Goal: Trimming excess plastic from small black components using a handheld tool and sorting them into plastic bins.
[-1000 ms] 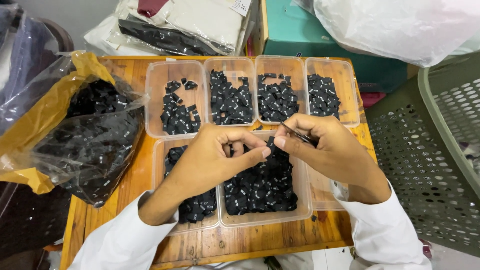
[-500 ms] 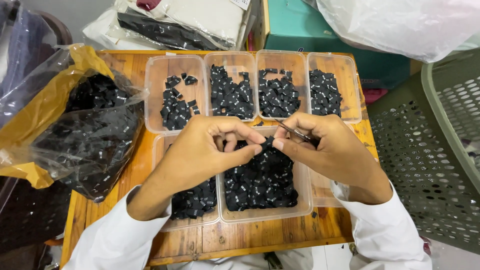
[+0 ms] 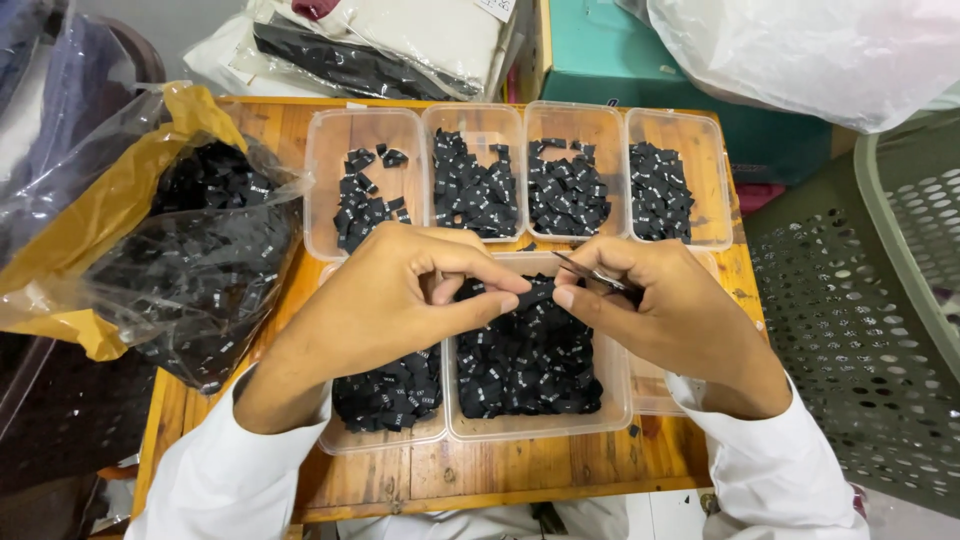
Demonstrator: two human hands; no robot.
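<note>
Both hands meet over a clear plastic tray [image 3: 615,400] full of small black fabric labels. My left hand [image 3: 385,305] pinches one end of a black label [image 3: 535,292] between thumb and forefinger. My right hand [image 3: 665,315] pinches the other end of that label and also holds a thin metal tool [image 3: 590,272], a blade or tweezers, against its fingers. White sleeves cover both forearms. Part of the tray under my left hand is hidden.
Four clear trays [image 3: 325,170] of black labels stand in a row at the back of the small wooden table [image 3: 480,480]. A plastic bag [image 3: 180,250] of more labels lies at left. A perforated grey basket [image 3: 860,330] stands at right, a teal box [image 3: 610,60] behind.
The hands have drawn a little closer together over the front tray. The label stays pinched between them. Nothing else has moved.
</note>
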